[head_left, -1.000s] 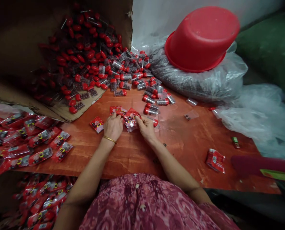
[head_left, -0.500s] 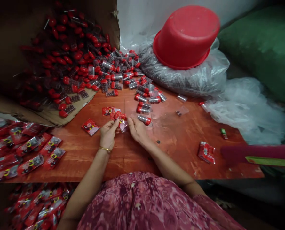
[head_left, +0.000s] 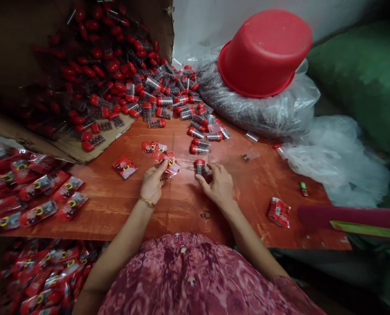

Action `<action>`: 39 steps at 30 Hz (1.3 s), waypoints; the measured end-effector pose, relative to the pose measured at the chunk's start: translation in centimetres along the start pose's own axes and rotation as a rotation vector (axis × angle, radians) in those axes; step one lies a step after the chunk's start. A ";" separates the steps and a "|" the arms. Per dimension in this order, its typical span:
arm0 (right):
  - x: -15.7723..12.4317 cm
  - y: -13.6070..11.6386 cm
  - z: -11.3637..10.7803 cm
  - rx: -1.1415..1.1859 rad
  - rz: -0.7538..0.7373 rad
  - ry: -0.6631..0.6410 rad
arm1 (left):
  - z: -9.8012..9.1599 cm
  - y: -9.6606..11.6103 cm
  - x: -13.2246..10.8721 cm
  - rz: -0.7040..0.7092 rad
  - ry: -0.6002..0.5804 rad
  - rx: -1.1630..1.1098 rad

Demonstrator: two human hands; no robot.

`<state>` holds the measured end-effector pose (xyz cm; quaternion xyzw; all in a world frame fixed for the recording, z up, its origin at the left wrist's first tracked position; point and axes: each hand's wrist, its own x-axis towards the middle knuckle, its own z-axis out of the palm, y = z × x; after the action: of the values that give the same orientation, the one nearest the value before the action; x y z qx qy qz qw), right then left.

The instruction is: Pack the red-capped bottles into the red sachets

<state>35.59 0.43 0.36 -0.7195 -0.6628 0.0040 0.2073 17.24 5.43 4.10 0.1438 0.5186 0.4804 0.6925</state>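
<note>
My left hand (head_left: 151, 183), with a bangle at the wrist, pinches a small red printed plastic packet (head_left: 172, 166) between thumb and fingers. Just behind that packet, more flat red printed packets (head_left: 149, 147) lie on the table. To the right, my right hand (head_left: 220, 184) closes its thumb and fingers round a small clear tube with a red cap (head_left: 200, 165) and dark beads inside. Its cap points away from me, and my fingers cover part of it. A small stack of red packets (head_left: 124, 167) rests left of my left hand.
A cardboard box (head_left: 116, 139) on its side spills many red-capped tubes (head_left: 164, 101) onto the red-brown table (head_left: 168, 218). Filled packets (head_left: 37, 212) pile up at the left. At the back, an upturned red tub (head_left: 263, 52) sits on a plastic bag (head_left: 257, 113).
My right hand has moved away from the packet to the right and taken hold of the nearest tube, which is now turned. My left hand still holds the packet. The view has shifted slightly.
</note>
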 end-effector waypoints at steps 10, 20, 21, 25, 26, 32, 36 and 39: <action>1.2 -0.2 0.7 0.085 0.084 -0.116 | -0.3 -0.1 -0.4 -0.071 -0.030 -0.034; -0.5 -3.6 -4.8 1.084 0.265 -0.485 | 0.0 -0.4 -0.6 -0.012 -0.145 0.008; -0.4 -3.8 -4.8 1.083 0.265 -0.485 | -0.1 -0.5 -0.6 0.001 -0.162 0.016; 0.2 -4.1 -4.6 1.090 0.261 -0.513 | -0.5 -0.3 -0.6 0.052 -0.208 0.062; 0.2 -4.1 -4.6 1.091 0.264 -0.526 | -0.5 -0.3 -0.6 0.061 -0.219 0.066; 0.0 -4.2 -3.9 1.092 0.295 -0.496 | 0.1 -0.3 -1.1 0.067 -0.279 0.028; -0.4 -4.6 -2.8 1.102 0.251 -0.468 | 0.9 -0.9 -1.6 0.096 -0.243 -0.017; -0.6 -4.7 -1.9 1.121 0.284 -0.372 | 1.2 -1.6 -1.9 0.097 -0.179 -0.077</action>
<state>31.59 -0.49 3.38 -0.5695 -0.4825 0.5056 0.4327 19.10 3.45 4.63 0.1842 0.4283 0.5184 0.7169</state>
